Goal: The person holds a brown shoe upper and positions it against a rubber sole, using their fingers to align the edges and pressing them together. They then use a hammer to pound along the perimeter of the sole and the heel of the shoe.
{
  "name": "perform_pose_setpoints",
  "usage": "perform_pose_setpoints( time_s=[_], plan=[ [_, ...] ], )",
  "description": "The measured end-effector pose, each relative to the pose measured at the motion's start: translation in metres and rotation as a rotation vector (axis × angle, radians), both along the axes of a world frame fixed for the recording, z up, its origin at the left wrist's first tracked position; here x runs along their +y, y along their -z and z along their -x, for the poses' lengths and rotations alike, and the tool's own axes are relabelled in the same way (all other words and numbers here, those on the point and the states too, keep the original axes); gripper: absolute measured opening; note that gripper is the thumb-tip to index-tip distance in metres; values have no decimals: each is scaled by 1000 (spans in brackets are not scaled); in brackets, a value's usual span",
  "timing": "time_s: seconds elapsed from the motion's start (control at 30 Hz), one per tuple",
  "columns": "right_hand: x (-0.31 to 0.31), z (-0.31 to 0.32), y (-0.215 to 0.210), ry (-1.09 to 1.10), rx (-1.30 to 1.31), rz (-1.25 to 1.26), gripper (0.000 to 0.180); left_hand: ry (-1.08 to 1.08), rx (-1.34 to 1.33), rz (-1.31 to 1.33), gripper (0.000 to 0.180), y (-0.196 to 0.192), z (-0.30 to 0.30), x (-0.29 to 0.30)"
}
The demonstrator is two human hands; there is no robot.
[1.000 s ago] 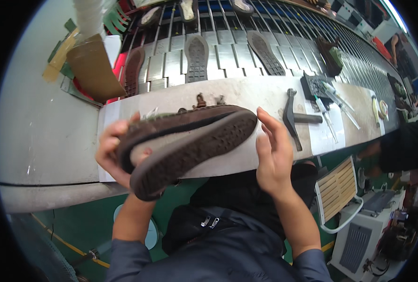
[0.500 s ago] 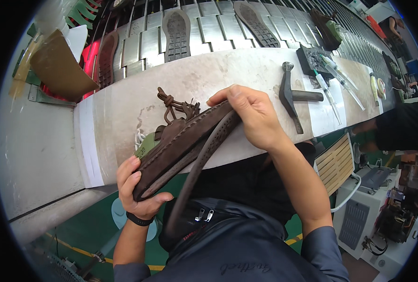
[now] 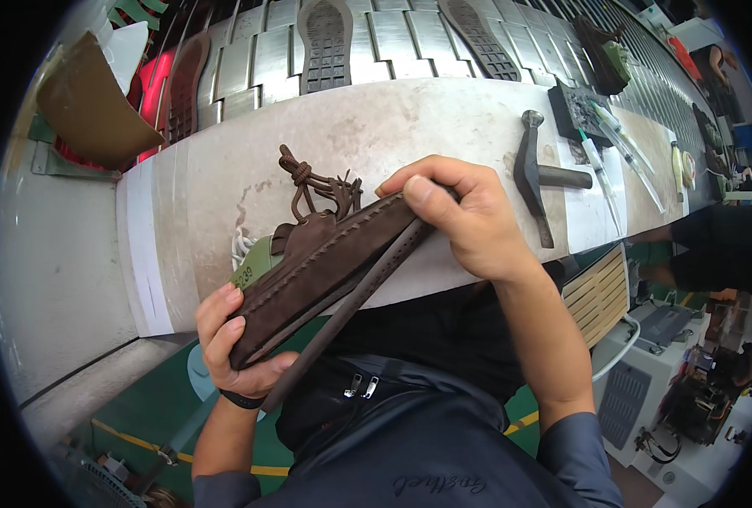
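A dark brown leather shoe [image 3: 325,254] is held tilted on its side in both my hands, over the near edge of the bench. Out of its opening sticks a green shoe last [image 3: 259,261], and knotted brown laces [image 3: 301,176] hang on the far side. My left hand [image 3: 234,343] grips the lower left end, thumb underneath. At the other end my right hand [image 3: 469,212] pinches the shoe and a dark brown sole [image 3: 342,317] together. From there the sole slants down to the lower left, apart from the shoe's underside, its free end passing near my left thumb.
On the bench [image 3: 393,114] lie a hammer [image 3: 532,173], a black block-shaped container [image 3: 575,112] and several syringes [image 3: 600,178] at the right. Loose soles [image 3: 326,46] and another shoe [image 3: 600,55] rest on the metal slat conveyor [image 3: 384,42] behind. A wooden slatted seat [image 3: 597,296] stands at right.
The sole's free end has swung left and up, closer to the shoe and my left hand, and its bend has straightened. Both hands keep their hold.
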State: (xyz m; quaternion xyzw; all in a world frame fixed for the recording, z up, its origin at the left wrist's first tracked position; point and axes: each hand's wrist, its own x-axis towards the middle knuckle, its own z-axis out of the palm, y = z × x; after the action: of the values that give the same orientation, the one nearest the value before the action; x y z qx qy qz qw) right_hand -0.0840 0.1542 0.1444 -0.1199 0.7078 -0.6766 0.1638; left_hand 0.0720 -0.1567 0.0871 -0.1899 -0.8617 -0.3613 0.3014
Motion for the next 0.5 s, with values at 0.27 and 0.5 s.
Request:
perform_pose_setpoints(
  time_s=[0.27,0.5],
  plan=[
    [-5,-13,5,105,-46,-21,44,177,-388,171,63,-101,31,-6],
    [-18,-22,9,216,-73,161,36,474,-703,212,80,-115,113,52]
  ],
)
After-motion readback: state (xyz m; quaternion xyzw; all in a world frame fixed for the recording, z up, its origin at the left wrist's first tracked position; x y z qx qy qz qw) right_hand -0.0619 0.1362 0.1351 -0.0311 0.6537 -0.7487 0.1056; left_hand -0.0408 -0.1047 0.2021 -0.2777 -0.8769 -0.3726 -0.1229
